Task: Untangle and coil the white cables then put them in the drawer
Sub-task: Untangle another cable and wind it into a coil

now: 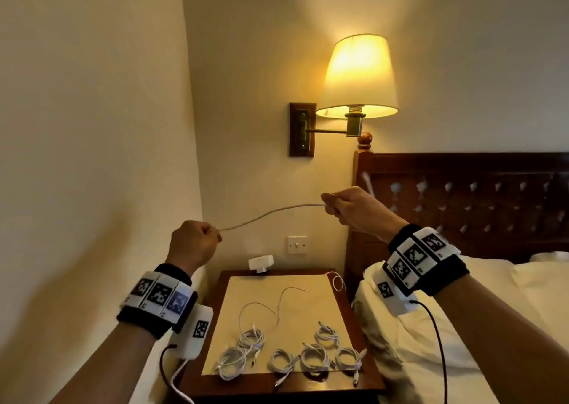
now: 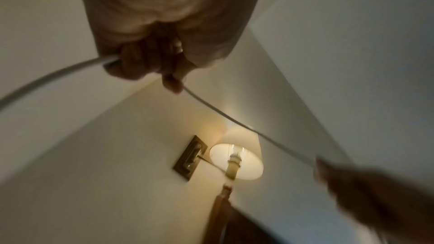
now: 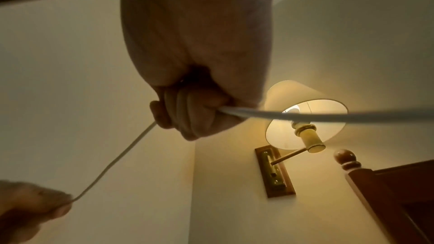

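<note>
Hands [image 1: 192, 243] [image 1: 354, 208] grip one cable [image 1: 271, 213] stretched between them, fingers clamped. Straightening looks under way. Coiling likely comes next.

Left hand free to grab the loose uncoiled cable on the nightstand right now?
Probably not yet. The left hand grips one end of a white cable stretched to the right hand. The loose cable lies unobstructed on the nightstand below, but the hand is occupied.

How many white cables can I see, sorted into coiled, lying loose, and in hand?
Coiled bundles on the nightstand: 6
Loose cables there: 2
Held cable, between left hand and right hand: 1
Total: 9
</note>
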